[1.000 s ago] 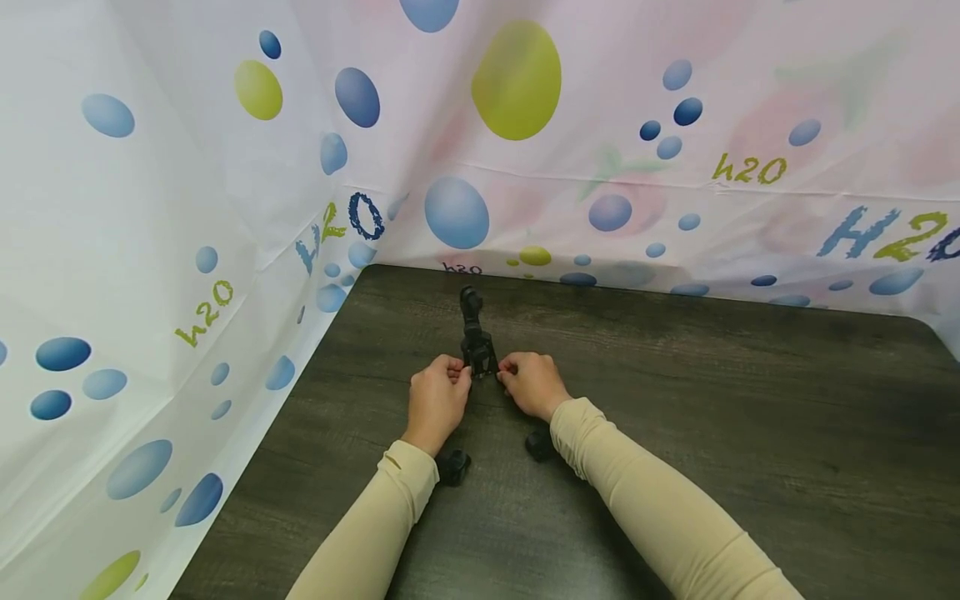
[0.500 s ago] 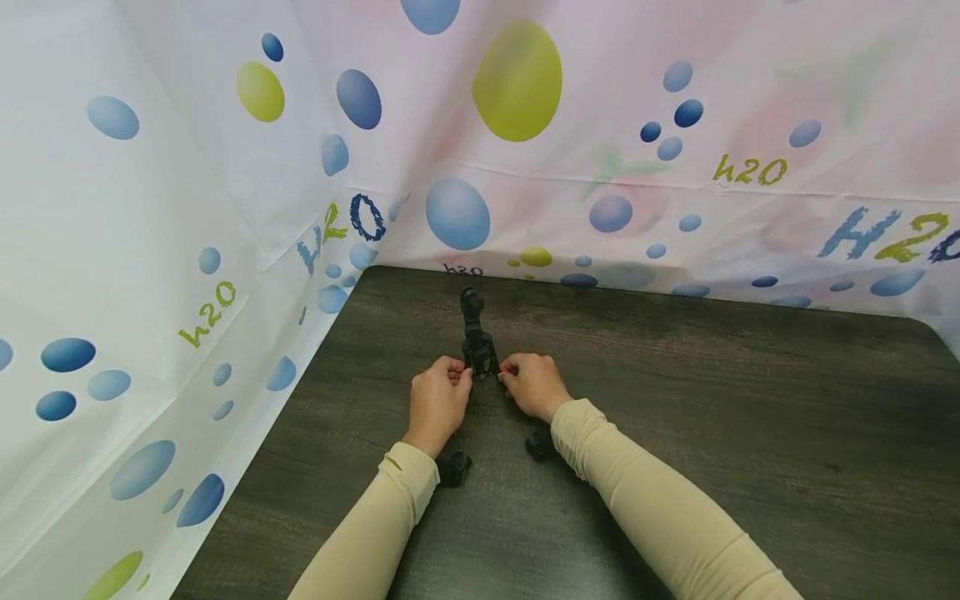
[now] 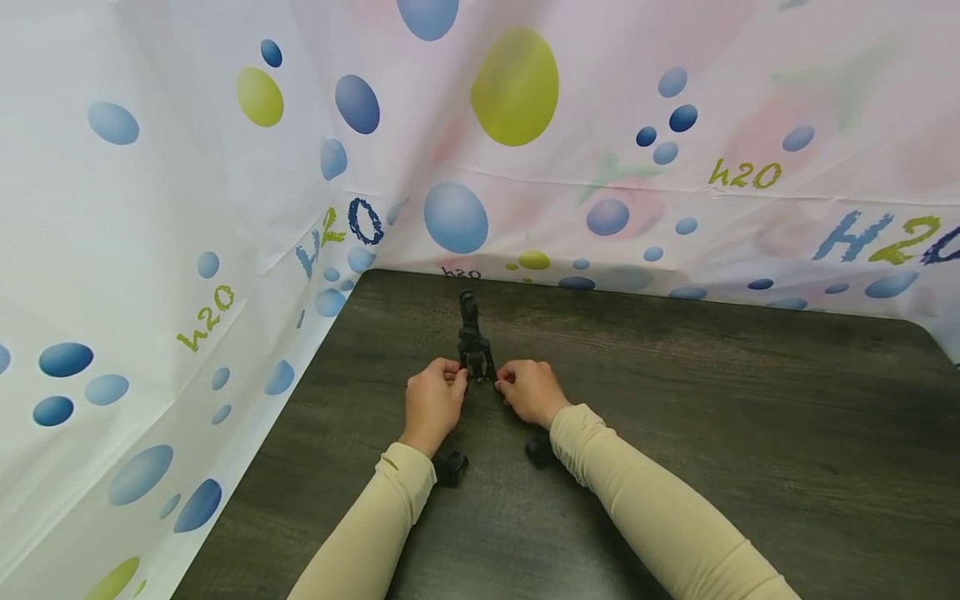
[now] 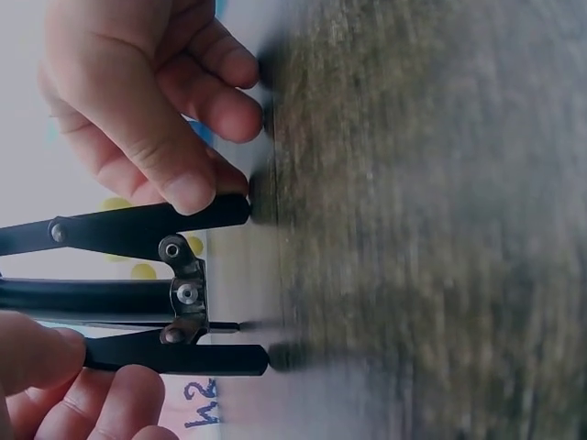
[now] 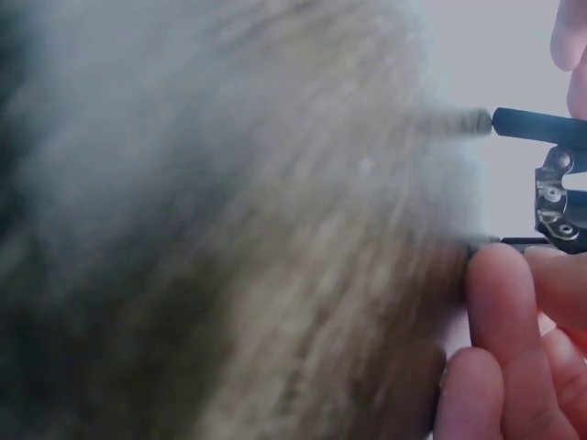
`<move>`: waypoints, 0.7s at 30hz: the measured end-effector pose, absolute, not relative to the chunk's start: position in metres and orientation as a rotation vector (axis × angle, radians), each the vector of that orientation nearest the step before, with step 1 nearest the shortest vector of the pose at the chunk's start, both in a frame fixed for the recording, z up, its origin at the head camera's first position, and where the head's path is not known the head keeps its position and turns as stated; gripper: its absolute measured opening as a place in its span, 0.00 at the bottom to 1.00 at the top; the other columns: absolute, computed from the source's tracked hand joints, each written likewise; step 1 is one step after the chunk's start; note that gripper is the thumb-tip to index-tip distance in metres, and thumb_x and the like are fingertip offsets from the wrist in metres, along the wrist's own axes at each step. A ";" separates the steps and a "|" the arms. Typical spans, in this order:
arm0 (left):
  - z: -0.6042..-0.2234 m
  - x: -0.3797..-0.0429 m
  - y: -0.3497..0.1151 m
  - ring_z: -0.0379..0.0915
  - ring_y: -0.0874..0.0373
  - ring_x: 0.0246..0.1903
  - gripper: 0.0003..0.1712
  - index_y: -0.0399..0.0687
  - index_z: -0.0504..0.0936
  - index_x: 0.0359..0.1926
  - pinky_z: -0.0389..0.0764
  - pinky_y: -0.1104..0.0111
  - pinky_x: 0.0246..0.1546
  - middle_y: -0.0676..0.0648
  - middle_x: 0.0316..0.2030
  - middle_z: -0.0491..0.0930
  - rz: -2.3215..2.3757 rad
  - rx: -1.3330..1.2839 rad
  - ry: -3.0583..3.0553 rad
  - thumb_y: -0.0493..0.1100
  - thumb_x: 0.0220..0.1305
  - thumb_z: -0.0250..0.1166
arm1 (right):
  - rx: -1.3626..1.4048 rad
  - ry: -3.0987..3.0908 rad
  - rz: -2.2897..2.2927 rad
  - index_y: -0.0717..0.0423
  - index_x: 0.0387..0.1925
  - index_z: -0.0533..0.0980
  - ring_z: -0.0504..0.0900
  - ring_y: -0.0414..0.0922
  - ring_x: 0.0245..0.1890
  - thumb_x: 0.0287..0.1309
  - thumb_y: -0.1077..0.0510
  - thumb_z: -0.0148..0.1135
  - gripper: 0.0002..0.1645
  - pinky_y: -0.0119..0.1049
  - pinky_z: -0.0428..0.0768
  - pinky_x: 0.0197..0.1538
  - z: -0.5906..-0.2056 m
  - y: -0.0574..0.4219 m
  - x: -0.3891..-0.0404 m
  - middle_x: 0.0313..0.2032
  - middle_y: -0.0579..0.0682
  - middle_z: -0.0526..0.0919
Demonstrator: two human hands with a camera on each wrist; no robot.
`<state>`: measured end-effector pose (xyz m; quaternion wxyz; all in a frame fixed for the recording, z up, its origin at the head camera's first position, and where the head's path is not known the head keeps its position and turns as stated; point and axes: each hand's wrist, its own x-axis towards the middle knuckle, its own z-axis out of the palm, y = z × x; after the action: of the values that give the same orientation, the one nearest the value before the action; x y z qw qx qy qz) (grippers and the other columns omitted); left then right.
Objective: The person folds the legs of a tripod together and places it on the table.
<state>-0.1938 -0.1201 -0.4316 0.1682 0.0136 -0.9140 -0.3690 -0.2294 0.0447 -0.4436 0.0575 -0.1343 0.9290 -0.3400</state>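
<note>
A small black tripod (image 3: 471,333) stands at the back left of the dark wooden table, its legs spread. On its left side my left hand (image 3: 435,404) pinches one leg between thumb and fingers. Opposite, my right hand (image 3: 532,393) pinches another leg near its lower end. Metal hinge joints (image 4: 187,293) between the legs show in the left wrist view, where the right thumb presses on one leg (image 4: 110,234) and the left fingers hold the other leg (image 4: 211,357). The right wrist view has the right fingers (image 5: 504,312) beside a leg they partly hide.
Black camera units (image 3: 452,468) sit at the inner side of each wrist. A white curtain (image 3: 615,108) with blue and green spots hangs behind the table (image 3: 712,417) and along its left edge.
The head view has shifted slightly. Both hands keep their grip on the tripod legs, and the tripod stays in about the same place.
</note>
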 end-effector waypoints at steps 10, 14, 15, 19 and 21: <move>-0.432 -0.194 -0.123 0.84 0.52 0.29 0.07 0.37 0.86 0.38 0.84 0.60 0.28 0.44 0.31 0.86 -1.069 0.053 -2.627 0.39 0.67 0.67 | -0.467 2.810 -1.015 0.53 0.35 0.84 0.78 0.39 0.24 0.65 0.59 0.66 0.03 0.42 0.78 0.38 -0.445 0.044 -0.224 0.21 0.39 0.80; -0.434 -0.195 -0.124 0.83 0.53 0.28 0.07 0.37 0.86 0.37 0.83 0.60 0.27 0.44 0.30 0.86 -1.054 0.042 -2.621 0.38 0.67 0.67 | -0.478 2.824 -1.000 0.54 0.36 0.83 0.79 0.42 0.28 0.65 0.59 0.66 0.03 0.43 0.79 0.39 -0.445 0.042 -0.223 0.26 0.42 0.82; -0.435 -0.195 -0.124 0.83 0.53 0.28 0.07 0.37 0.86 0.37 0.83 0.60 0.27 0.44 0.30 0.86 -1.055 0.043 -2.618 0.38 0.67 0.67 | -0.479 2.823 -0.997 0.54 0.36 0.83 0.80 0.42 0.30 0.65 0.59 0.66 0.03 0.43 0.79 0.40 -0.444 0.042 -0.222 0.28 0.43 0.82; -0.435 -0.198 -0.123 0.84 0.53 0.28 0.07 0.37 0.86 0.38 0.83 0.60 0.28 0.45 0.30 0.86 -1.046 0.031 -2.611 0.38 0.67 0.67 | -0.474 2.817 -0.981 0.54 0.38 0.83 0.80 0.43 0.31 0.64 0.59 0.65 0.03 0.43 0.79 0.40 -0.444 0.042 -0.222 0.30 0.44 0.83; -0.435 -0.199 -0.123 0.84 0.53 0.29 0.07 0.37 0.86 0.38 0.83 0.60 0.28 0.45 0.30 0.87 -1.046 0.022 -2.607 0.38 0.67 0.67 | -0.471 2.810 -0.979 0.54 0.38 0.82 0.80 0.42 0.31 0.64 0.59 0.65 0.03 0.42 0.79 0.40 -0.444 0.042 -0.223 0.30 0.44 0.82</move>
<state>-0.1993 -0.1232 -0.4354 0.1654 0.0078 -0.9153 -0.3672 -0.2225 0.0423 -0.4436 0.0643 -0.1560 0.9308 -0.3243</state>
